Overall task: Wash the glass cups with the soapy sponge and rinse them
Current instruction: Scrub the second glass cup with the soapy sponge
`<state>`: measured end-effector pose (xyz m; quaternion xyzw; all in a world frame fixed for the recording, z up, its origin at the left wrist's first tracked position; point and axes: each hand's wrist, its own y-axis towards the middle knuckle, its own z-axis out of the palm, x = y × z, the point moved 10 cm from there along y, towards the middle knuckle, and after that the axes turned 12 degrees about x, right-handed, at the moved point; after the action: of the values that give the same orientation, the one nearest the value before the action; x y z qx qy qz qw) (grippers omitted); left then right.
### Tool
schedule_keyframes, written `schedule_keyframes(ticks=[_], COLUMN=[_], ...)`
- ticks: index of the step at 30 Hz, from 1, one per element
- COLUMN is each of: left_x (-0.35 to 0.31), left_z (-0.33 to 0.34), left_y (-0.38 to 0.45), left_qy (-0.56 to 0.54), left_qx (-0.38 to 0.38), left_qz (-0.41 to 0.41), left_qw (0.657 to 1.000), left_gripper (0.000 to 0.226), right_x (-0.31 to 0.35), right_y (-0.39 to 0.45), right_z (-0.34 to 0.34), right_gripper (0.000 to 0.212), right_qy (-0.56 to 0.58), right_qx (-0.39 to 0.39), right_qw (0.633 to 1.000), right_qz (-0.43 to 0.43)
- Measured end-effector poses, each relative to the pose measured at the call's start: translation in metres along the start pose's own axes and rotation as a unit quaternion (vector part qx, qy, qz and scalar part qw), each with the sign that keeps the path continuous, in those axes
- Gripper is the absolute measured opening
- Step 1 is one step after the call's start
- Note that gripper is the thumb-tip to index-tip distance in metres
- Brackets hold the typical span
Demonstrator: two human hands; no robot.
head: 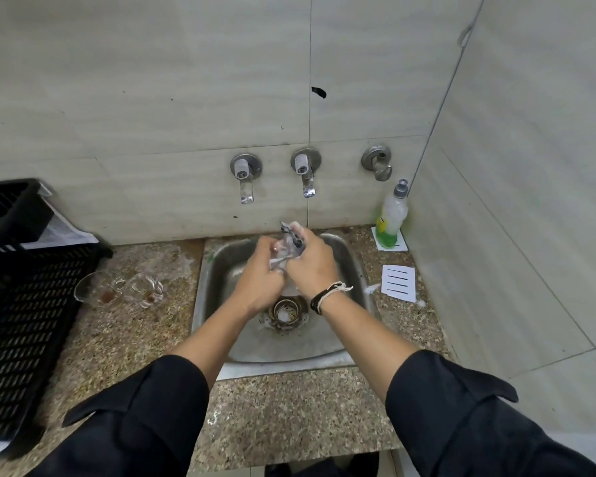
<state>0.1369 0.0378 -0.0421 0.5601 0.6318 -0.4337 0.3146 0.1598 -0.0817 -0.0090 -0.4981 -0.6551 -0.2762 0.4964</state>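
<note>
Over the steel sink [356, 270] my left hand [258, 275] grips a clear glass cup [282, 254], which is partly hidden between both hands. My right hand [312, 265] holds a dark soapy sponge [294, 233] against the cup, and its foamy end sticks up above my fingers. Two more glass cups [98, 290] [145, 290] with brown dregs stand on the granite counter [124, 339] to the left of the sink.
A black plastic crate [21, 297] fills the counter's left side. Two wall taps [245, 173] [306, 170] hang above the sink, and no water stream is visible. A dish soap bottle [392, 216] stands in the right corner, near a lined paper card [398, 282].
</note>
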Motion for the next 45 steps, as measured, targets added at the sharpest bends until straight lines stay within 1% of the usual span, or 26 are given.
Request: schedule_keyframes(ticks=[2,4,6,8,10,11,13,14,16,18,19,20,23,25,27,28,30,31,32,34,35,37,39,41,43,45], left_x=[0.005,0.01,0.013,0.015,0.014,0.012,0.011,0.012,0.019,0.026,0.028,0.028,0.026,0.025,0.024,0.023,0.022,0.023,0.027,0.037,0.045,0.056,0.05,0.035,0.036,0.032], left_z=[0.008,0.006,0.001,-0.005,-0.011,-0.012,-0.004,0.003,0.01,0.007,0.004,-0.002,-0.016,-0.016,-0.015,-0.013,-0.01,-0.011,-0.014,-0.022,-0.025,-0.027,-0.02,-0.007,-0.003,-0.019], left_y=[-0.002,-0.002,0.001,0.005,0.01,0.011,0.014,0.014,0.012,0.012,0.013,0.014,0.014,0.014,0.014,0.014,0.014,0.013,0.013,0.01,0.008,0.008,0.007,0.005,0.003,0.003], left_qy=[0.0,0.0,0.004,0.012,0.03,0.035,0.038,0.037,0.007,-0.028,-0.032,-0.027,-0.003,0.026,0.047,0.052,0.051,0.037,0.005,-0.091,-0.158,-0.246,-0.257,-0.256,-0.237,-0.148], left_qx=[0.047,0.067,0.069,0.038,-0.012,-0.024,-0.001,0.027,0.08,0.083,0.066,0.037,-0.059,-0.077,-0.055,-0.03,0.016,0.015,-0.005,-0.082,-0.122,-0.167,-0.153,-0.107,-0.092,-0.119], left_qz=[-0.009,-0.009,-0.009,-0.014,-0.021,-0.023,-0.017,-0.017,-0.019,-0.026,-0.031,-0.038,-0.06,-0.066,-0.054,-0.043,-0.03,-0.033,-0.041,-0.072,-0.09,-0.105,-0.103,-0.092,-0.098,-0.095], left_qw=[0.999,0.998,0.998,0.999,0.999,0.999,0.999,0.999,0.997,0.996,0.997,0.998,0.996,0.995,0.996,0.997,0.998,0.999,0.999,0.99,0.976,0.949,0.949,0.956,0.962,0.977], left_gripper=[0.038,0.045,0.044,0.042,0.035,0.033,0.032,0.032,0.037,0.046,0.048,0.049,0.045,0.039,0.039,0.041,0.044,0.042,0.039,0.035,0.037,0.053,0.062,0.063,0.052,0.041], right_x=[-0.004,-0.008,-0.009,-0.012,-0.007,-0.005,-0.007,-0.01,-0.013,-0.013,-0.01,-0.008,-0.007,-0.007,-0.009,-0.012,-0.021,-0.024,-0.025,-0.022,-0.02,-0.023,-0.031,-0.041,-0.041,-0.027], right_y=[0.011,0.02,0.025,0.023,0.014,0.009,0.01,0.015,0.025,0.03,0.03,0.029,0.017,0.012,0.015,0.02,0.032,0.038,0.041,0.04,0.034,0.023,0.027,0.039,0.045,0.043], right_z=[0.001,0.011,0.016,0.016,0.012,0.01,0.007,0.004,0.005,0.013,0.015,0.015,0.011,0.011,0.012,0.013,0.014,0.017,0.019,0.02,0.021,0.024,0.027,0.028,0.024,0.017], right_gripper=[0.066,0.073,0.08,0.073,0.061,0.058,0.057,0.059,0.064,0.064,0.064,0.061,0.042,0.032,0.03,0.036,0.046,0.046,0.045,0.049,0.051,0.049,0.041,0.033,0.037,0.041], right_qy=[-0.025,-0.023,-0.013,-0.015,-0.063,-0.084,-0.112,-0.119,-0.116,-0.115,-0.114,-0.118,-0.16,-0.204,-0.232,-0.224,-0.153,-0.111,-0.084,-0.052,-0.031,0.023,0.093,0.164,0.141,0.04], right_qx=[0.036,0.1,0.127,0.096,0.018,-0.012,-0.026,-0.013,0.052,0.115,0.116,0.089,-0.028,-0.058,-0.047,-0.02,0.053,0.084,0.092,0.045,0.009,-0.035,-0.036,-0.032,-0.036,-0.036], right_qw=[0.999,0.995,0.991,0.995,0.998,0.996,0.993,0.993,0.992,0.986,0.986,0.989,0.986,0.977,0.971,0.974,0.987,0.99,0.991,0.996,0.997,0.995,0.987,0.973,0.976,0.99], right_qz=[0.012,0.017,0.026,0.038,0.024,0.015,0.003,0.004,0.012,0.022,0.026,0.029,0.041,0.036,0.021,0.016,0.025,0.034,0.043,0.056,0.066,0.088,0.123,0.161,0.163,0.128])
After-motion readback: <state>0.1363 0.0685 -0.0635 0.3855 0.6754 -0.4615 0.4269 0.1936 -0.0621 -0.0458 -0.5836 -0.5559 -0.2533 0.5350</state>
